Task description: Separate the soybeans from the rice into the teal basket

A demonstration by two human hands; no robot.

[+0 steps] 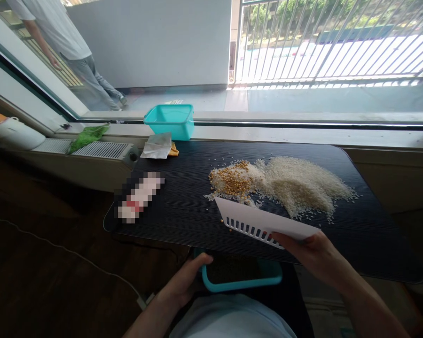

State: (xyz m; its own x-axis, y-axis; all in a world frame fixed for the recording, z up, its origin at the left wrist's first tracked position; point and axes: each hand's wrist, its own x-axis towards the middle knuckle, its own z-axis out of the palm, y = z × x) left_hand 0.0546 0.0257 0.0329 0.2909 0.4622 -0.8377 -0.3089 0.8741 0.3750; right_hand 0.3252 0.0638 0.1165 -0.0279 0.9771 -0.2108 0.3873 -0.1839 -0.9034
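My right hand [313, 253] grips one end of a thin white plastic board [264, 218] with a row of slots along its lower edge. The board is tilted over the near part of the dark table, its far end close to a heap of yellow beans [237, 180] mixed with white grains. Against that heap, on its right, lies a larger spread of rice [299, 183]. Below the table's front edge, my left hand [190, 277] is closed on the left rim of a turquoise tub [241, 285], thumb over the edge. Dark contents in the tub are too dim to name.
A second turquoise tub [171, 124] stands at the table's back left, behind a grey-white packet [157, 146]. A blurred-out item [141, 197] lies on the left. A green cloth [88, 136] rests on the radiator [102, 151]. Beyond the window, a person [65, 42] is outside.
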